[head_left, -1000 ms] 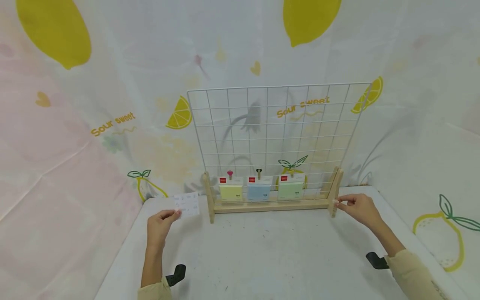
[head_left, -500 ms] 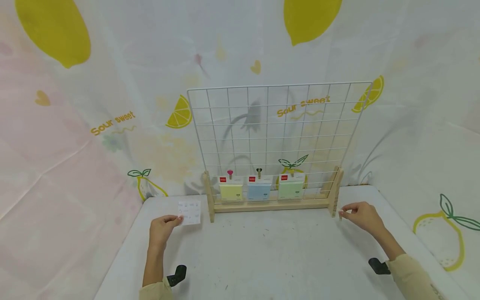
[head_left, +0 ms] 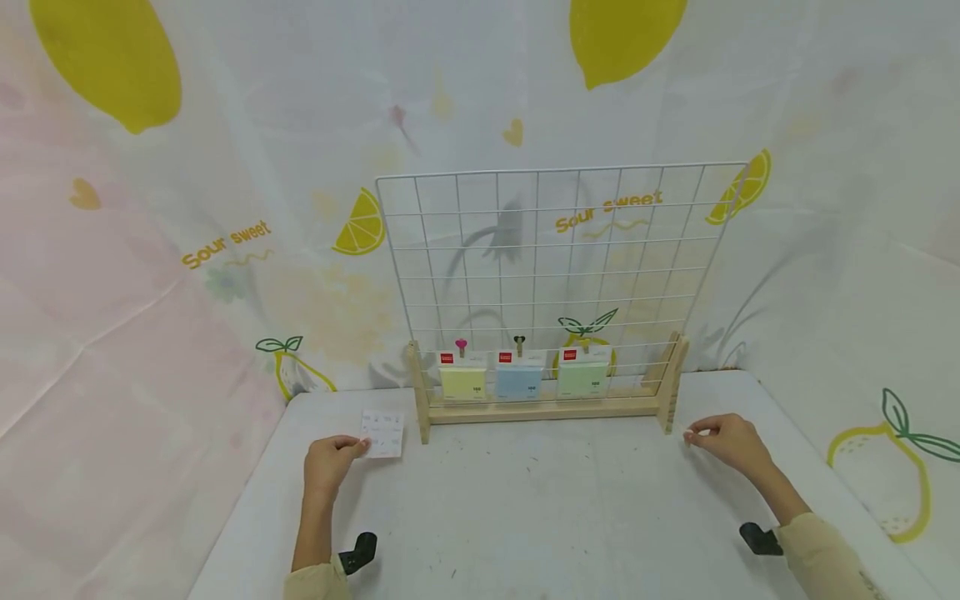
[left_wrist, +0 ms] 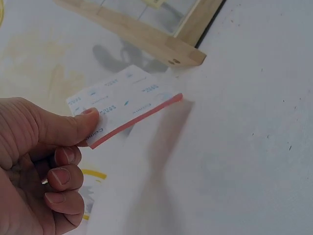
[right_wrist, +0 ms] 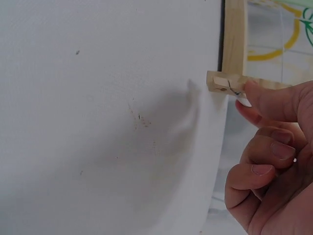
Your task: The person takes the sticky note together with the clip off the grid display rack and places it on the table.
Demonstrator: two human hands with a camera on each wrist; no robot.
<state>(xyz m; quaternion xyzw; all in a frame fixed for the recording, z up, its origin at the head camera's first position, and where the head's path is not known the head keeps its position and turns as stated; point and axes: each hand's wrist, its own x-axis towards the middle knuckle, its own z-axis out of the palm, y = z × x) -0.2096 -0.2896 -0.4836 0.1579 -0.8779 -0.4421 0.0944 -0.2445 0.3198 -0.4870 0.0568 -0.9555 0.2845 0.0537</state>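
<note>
My left hand [head_left: 328,468] pinches a thin sticky note pad [left_wrist: 128,95] by its corner between thumb and forefinger. The pad's white back with blue print faces up, and a pink-red edge shows in the left wrist view. To the right of the rack's right foot, my right hand [head_left: 733,443] pinches a small wooden clothespin [right_wrist: 221,83] by one end, its metal spring just past the thumb. On the white wire grid rack [head_left: 534,275] hang a yellow note pad [head_left: 463,382], a blue note pad [head_left: 519,383] and a green note pad [head_left: 582,379], each under a small clip.
The rack stands on a wooden base [head_left: 543,411] at the back of the white table [head_left: 547,508]. Lemon-printed cloth [head_left: 300,125] hangs behind and around the table. A dark wrist mount [head_left: 358,553] juts from the left sleeve, another [head_left: 761,539] from the right.
Both hands have drawn back toward the person. The left hand has shifted slightly right with its pad, now lower; the right hand has moved away from the rack's right foot with the clothespin.
</note>
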